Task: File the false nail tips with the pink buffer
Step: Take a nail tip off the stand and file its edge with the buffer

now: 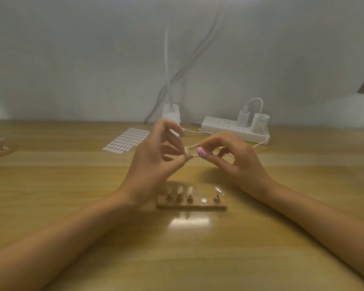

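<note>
Left hand [156, 156] is pinching one nail tip [186, 151] up above the worktop [72, 196]. Right hand [233, 158] pinches the pink buffer [201, 152], its end right against that tip. Four more tips [179, 189] stand on the wooden rack [191, 204] just below the hands. Sticker sheet [127, 140] and power strip [229, 129] sit further back.

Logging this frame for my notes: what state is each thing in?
Left hand: pinches a nail tip.
Right hand: grips the pink buffer, close beside that tip.
Wooden stand: four mounted tips, one spot empty.
Power strip: two adapters plugged in.
</note>
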### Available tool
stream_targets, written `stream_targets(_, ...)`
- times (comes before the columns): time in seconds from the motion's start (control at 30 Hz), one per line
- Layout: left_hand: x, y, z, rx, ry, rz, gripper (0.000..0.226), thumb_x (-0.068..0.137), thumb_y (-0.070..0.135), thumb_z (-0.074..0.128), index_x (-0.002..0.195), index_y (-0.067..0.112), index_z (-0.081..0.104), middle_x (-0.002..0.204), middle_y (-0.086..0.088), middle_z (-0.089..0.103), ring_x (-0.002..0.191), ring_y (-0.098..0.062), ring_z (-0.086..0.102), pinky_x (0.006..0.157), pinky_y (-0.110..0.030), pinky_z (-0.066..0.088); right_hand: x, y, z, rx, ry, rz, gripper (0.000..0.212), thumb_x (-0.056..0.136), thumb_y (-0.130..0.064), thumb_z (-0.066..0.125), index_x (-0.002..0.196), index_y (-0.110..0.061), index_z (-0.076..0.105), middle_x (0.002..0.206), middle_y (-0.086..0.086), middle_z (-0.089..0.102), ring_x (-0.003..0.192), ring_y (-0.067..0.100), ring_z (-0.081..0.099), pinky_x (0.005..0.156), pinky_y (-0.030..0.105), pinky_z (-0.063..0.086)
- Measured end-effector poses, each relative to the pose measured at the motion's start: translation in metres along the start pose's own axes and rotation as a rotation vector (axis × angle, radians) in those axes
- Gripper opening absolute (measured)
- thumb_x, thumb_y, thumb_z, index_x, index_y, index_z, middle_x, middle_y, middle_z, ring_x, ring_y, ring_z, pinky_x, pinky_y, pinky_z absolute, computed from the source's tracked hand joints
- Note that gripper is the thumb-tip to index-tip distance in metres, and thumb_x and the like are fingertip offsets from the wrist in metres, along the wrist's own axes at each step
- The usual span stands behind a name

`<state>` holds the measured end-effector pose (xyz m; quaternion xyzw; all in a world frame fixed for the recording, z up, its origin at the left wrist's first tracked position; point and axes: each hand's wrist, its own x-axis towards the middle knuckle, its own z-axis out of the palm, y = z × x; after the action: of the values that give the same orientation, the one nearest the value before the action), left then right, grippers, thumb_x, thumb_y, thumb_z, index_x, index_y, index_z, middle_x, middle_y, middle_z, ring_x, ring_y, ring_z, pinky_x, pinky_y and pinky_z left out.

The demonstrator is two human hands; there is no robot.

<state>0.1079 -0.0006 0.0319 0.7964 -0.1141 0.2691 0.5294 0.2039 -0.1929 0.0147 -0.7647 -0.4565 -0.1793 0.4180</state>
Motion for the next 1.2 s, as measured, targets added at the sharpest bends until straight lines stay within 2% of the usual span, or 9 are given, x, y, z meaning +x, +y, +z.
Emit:
stream_targets(0.17,0.006,-0.027,0.001,-0.101,-0.080,-0.245,0.044,0.079,0.002,0.083,0.112,0.018,0.058,0.083,0.001,0.075,0.083,-0.014,0.076,0.072,-0.029,0.059,0.002,-0.001,0.002,0.027,-0.002,-0.040,0.010,0.095,-0.013,0.070,0.104,-0.010,0.072,0.102,-0.001,0.063,0.094,0.014,0.063,0.075,0.024,0.054)
stream_targets(0.3,0.007,-0.030,0.003,-0.083,-0.104,-0.214,0.047,0.079,0.001,0.084,0.114,0.018,0.057,0.080,-0.005,0.075,0.081,-0.012,0.076,0.071,-0.019,0.057,0.003,-0.002,0.005,0.000,-0.008,-0.075,0.015,0.092,-0.008,0.073,0.107,-0.008,0.074,0.102,0.003,0.064,0.092,0.013,0.063,0.074,0.027,0.055)
stream_targets(0.57,0.007,-0.027,0.004,-0.079,-0.122,-0.198,0.050,0.076,0.003,0.085,0.113,0.019,0.055,0.087,-0.006,0.078,0.085,-0.016,0.077,0.073,-0.023,0.060,0.004,-0.003,0.010,-0.050,-0.042,-0.172,0.021,0.091,-0.007,0.071,0.112,-0.008,0.076,0.102,0.009,0.067,0.093,0.018,0.064,0.078,0.023,0.051)
stream_targets(0.7,0.005,-0.028,0.004,-0.070,-0.097,-0.194,0.047,0.076,0.011,0.087,0.110,0.016,0.055,0.078,-0.005,0.076,0.082,-0.016,0.077,0.077,-0.026,0.061,0.001,-0.004,0.011,-0.085,-0.064,-0.231,0.024,0.088,-0.002,0.074,0.111,-0.007,0.076,0.104,0.011,0.069,0.096,0.022,0.067,0.082,0.032,0.055)
stream_targets(0.8,0.005,-0.028,0.004,-0.082,-0.091,-0.190,0.043,0.077,0.005,0.085,0.106,0.013,0.054,0.077,-0.005,0.076,0.079,-0.016,0.077,0.075,-0.025,0.060,0.002,-0.004,0.009,-0.039,-0.007,-0.152,0.021,0.089,-0.001,0.074,0.109,-0.007,0.077,0.100,0.011,0.069,0.092,0.020,0.067,0.081,0.038,0.055)
stream_targets(0.93,0.005,-0.028,0.003,-0.097,-0.107,-0.177,0.044,0.077,0.008,0.086,0.106,0.011,0.053,0.077,-0.008,0.076,0.081,-0.020,0.077,0.077,-0.030,0.061,0.001,-0.004,0.009,-0.063,-0.040,-0.206,0.020,0.089,-0.001,0.074,0.108,-0.006,0.077,0.098,0.013,0.068,0.092,0.025,0.066,0.080,0.034,0.053)
stream_targets(1.0,0.005,-0.028,0.003,-0.092,-0.117,-0.175,0.043,0.078,0.005,0.085,0.105,0.012,0.053,0.079,-0.009,0.076,0.082,-0.019,0.077,0.078,-0.029,0.061,0.001,-0.005,0.009,-0.031,-0.009,-0.154,0.020,0.088,0.000,0.074,0.107,-0.006,0.077,0.097,0.012,0.068,0.091,0.021,0.066,0.078,0.031,0.052)
stream_targets(1.13,0.004,-0.027,0.004,-0.116,-0.113,-0.173,0.043,0.078,0.006,0.085,0.103,0.013,0.052,0.078,-0.012,0.075,0.080,-0.023,0.077,0.076,-0.031,0.062,-0.001,-0.006,0.009,-0.051,-0.061,-0.257,0.018,0.089,-0.001,0.074,0.105,-0.006,0.078,0.098,0.012,0.068,0.093,0.025,0.068,0.081,0.038,0.055)
stream_targets(1.2,0.004,-0.027,0.004,-0.111,-0.112,-0.176,0.042,0.078,0.005,0.085,0.103,0.012,0.052,0.079,-0.011,0.076,0.080,-0.020,0.078,0.076,-0.029,0.062,0.000,-0.006,0.009,-0.053,-0.016,-0.182,0.017,0.089,-0.001,0.073,0.105,-0.007,0.078,0.097,0.011,0.069,0.090,0.023,0.067,0.078,0.042,0.054)
